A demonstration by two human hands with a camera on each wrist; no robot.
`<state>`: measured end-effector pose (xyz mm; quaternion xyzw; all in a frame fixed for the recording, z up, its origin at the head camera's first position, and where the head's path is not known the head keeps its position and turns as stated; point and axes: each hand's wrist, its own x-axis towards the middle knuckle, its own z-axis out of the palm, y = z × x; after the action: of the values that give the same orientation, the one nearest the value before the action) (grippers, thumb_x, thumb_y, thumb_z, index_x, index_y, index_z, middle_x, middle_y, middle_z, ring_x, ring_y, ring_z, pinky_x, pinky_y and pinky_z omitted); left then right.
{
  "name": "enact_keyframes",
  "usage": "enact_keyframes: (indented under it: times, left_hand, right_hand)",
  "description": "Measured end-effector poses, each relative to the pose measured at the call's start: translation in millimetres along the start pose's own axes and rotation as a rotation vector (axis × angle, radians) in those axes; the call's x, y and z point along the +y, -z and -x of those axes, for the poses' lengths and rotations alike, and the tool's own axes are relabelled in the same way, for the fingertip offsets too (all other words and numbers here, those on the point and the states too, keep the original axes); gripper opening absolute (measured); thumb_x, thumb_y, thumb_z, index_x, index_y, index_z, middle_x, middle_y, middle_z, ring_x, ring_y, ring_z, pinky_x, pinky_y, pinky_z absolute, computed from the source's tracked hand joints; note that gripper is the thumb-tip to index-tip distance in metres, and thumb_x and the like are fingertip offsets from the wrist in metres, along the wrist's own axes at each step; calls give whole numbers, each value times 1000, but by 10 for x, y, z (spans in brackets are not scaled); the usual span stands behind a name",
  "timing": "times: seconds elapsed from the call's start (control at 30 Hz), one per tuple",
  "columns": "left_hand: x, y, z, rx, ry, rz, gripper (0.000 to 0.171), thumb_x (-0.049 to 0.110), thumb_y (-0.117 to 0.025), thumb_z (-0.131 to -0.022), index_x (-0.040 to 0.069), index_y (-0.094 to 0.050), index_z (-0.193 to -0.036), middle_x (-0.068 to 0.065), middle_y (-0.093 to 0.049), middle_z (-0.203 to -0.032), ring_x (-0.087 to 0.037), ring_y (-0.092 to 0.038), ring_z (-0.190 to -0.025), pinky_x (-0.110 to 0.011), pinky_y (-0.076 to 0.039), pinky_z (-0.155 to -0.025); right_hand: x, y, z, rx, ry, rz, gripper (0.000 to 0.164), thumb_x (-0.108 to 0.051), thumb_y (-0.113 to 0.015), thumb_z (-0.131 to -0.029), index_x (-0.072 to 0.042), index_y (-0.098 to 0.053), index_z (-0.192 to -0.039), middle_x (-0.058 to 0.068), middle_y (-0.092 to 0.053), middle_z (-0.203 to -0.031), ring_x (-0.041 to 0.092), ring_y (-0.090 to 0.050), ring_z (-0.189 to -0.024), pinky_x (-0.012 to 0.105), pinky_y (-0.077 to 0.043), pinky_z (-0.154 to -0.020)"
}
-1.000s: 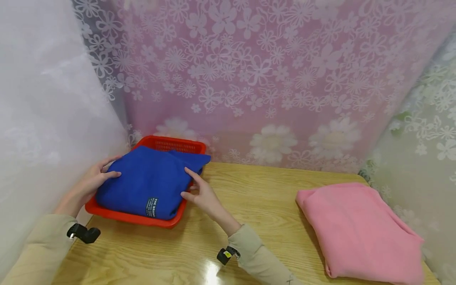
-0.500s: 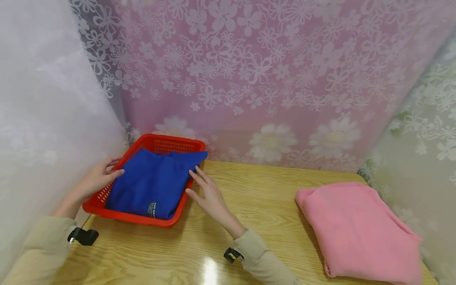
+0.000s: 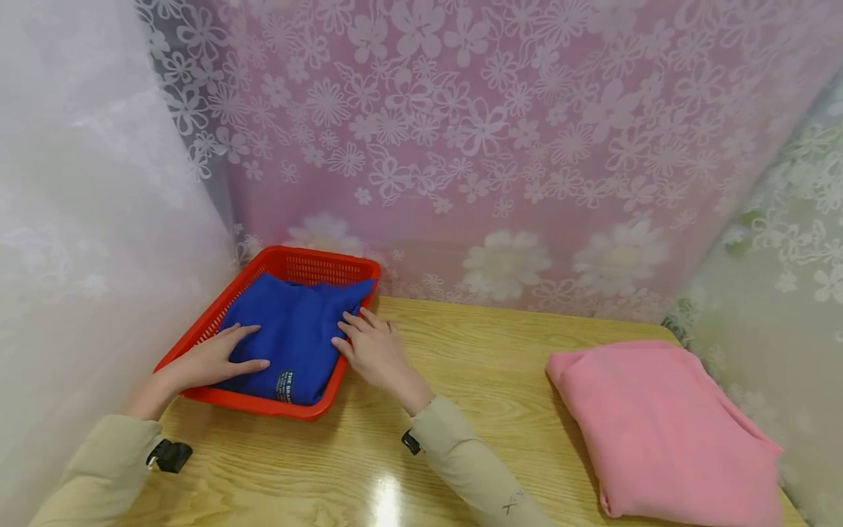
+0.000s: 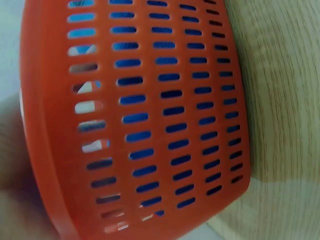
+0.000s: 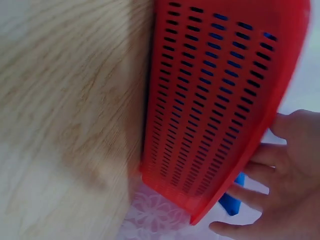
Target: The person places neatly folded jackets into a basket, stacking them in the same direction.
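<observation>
A folded blue garment (image 3: 296,315) with a dark label (image 3: 285,385) lies inside a red plastic basket (image 3: 263,407) at the left of the head view. My left hand (image 3: 209,360) reaches over the basket's left side, its fingers extended and resting on the cloth. Over the right rim, my right hand (image 3: 378,353) has its fingers extended onto the garment's right edge. In the right wrist view this right hand (image 5: 292,172) crosses the rim, with a bit of blue cloth behind the fingers. The left wrist view is mostly the basket's slotted wall (image 4: 155,110); most of the left hand is hidden there.
A folded pink garment (image 3: 665,432) lies at the right of the wooden table (image 3: 474,373). A floral curtain (image 3: 461,146) hangs behind the table, and a whitish sheet (image 3: 99,190) stands close along the basket's left side.
The blue garment has sunk lower into the basket. My left hand has moved right, from the basket's left edge onto the cloth. My right hand stays near the right rim, shifting slightly.
</observation>
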<state>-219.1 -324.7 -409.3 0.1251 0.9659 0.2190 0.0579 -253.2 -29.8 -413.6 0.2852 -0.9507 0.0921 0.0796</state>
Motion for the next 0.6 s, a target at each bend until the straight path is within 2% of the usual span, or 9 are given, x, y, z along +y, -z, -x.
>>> enact_keyframes:
  times: [0.13,0.3,0.43,0.6]
  left_hand:
    - [12,-37,-11,-2,27,-5,91,51,-70,-91,-10,-37,-149,-45,-29,-151,-62,-24,-140,-76,-29,-105]
    - [33,-49,3,36,15,-19,86,47,-71,-92,-10,-39,-148,-45,-32,-149,-62,-27,-138,-76,-30,-104]
    - [95,-60,18,148,-10,-58,69,37,-70,-95,-11,-49,-141,-41,-47,-141,-59,-42,-131,-72,-37,-102]
    - [306,-75,20,327,-24,-72,48,23,-69,-97,-5,-58,-135,-33,-58,-133,-52,-54,-122,-67,-45,-97]
  right_hand:
    - [-54,-44,-48,27,29,81,46,-41,-38,-110,-18,-62,-141,-1,-53,-151,25,-37,-147,59,-38,-112]
    - [-37,-22,12,25,15,27,46,-41,-43,-109,-18,-57,-146,-1,-50,-154,24,-35,-148,58,-37,-112]
    - [30,31,142,46,27,-71,45,-40,-52,-106,-19,-58,-145,-2,-52,-152,25,-38,-147,55,-40,-111]
    - [185,98,332,200,68,-185,36,-32,-60,-103,-17,-67,-135,4,-63,-140,30,-51,-137,51,-46,-107]
